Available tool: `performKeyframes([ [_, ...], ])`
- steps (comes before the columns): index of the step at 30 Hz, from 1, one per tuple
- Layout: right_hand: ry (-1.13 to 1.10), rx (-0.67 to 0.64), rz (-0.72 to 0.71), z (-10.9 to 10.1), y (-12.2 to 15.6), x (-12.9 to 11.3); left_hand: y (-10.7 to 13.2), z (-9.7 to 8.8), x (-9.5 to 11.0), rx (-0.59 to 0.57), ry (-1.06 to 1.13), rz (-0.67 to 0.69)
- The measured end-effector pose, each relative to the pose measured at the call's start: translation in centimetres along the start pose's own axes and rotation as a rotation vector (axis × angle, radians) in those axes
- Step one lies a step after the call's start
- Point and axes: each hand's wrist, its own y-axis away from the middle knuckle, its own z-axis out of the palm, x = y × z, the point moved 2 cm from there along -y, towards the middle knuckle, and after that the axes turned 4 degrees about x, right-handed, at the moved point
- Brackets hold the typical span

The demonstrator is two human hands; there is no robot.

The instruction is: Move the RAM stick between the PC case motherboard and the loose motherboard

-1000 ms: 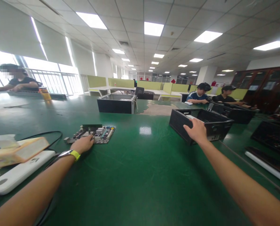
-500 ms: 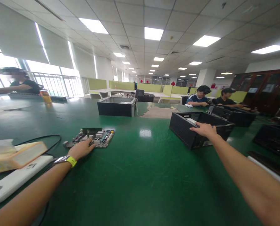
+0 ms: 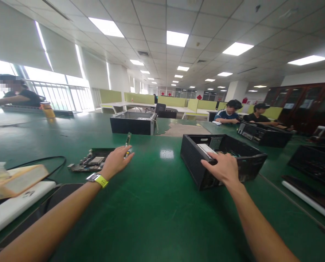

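My left hand (image 3: 116, 160) pinches a thin green memory stick (image 3: 128, 139), held upright above the table. Just behind and left of that hand lies a motherboard (image 3: 93, 163), flat on the green table, its right part covered by my hand. My right hand (image 3: 222, 165) grips the near left wall of an open black computer case (image 3: 195, 163), with the thumb outside. Inside the case a white-topped drive (image 3: 205, 149) shows beside those fingers, along with some cables further back.
Another open case (image 3: 133, 125) stands at the back of the table (image 3: 157, 218). To the left are a tissue pack (image 3: 23, 178), a white power bank-like slab (image 3: 23, 203) and a dark flat panel. More cases (image 3: 263, 134) stand at right, near two seated people; another person sits far left.
My left hand has moved right and up off the motherboard with the memory stick. My right hand has drawn the black case left and closer.
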Motion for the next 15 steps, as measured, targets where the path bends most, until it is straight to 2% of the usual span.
performKeyframes([
  [4,-0.165,0.016,-0.131,-4.1,4.7,-5.9,-1.4,-1.6,4.0,0.088,0.105,0.118],
  [8,-0.375,-0.054,-0.252,-7.2,9.7,-12.2,-3.0,-4.0,7.8,0.188,0.188,0.242],
  [11,-0.405,-0.142,-0.331,-7.0,13.3,-17.3,-4.3,-5.5,10.5,0.205,0.213,0.326],
  [13,-0.424,-0.194,-0.452,-6.0,15.5,-20.4,-5.1,-6.1,11.9,0.166,0.197,0.388],
  [15,-0.458,-0.180,-0.524,-4.9,17.1,-22.3,-5.7,-6.5,13.0,0.098,0.167,0.466],
])
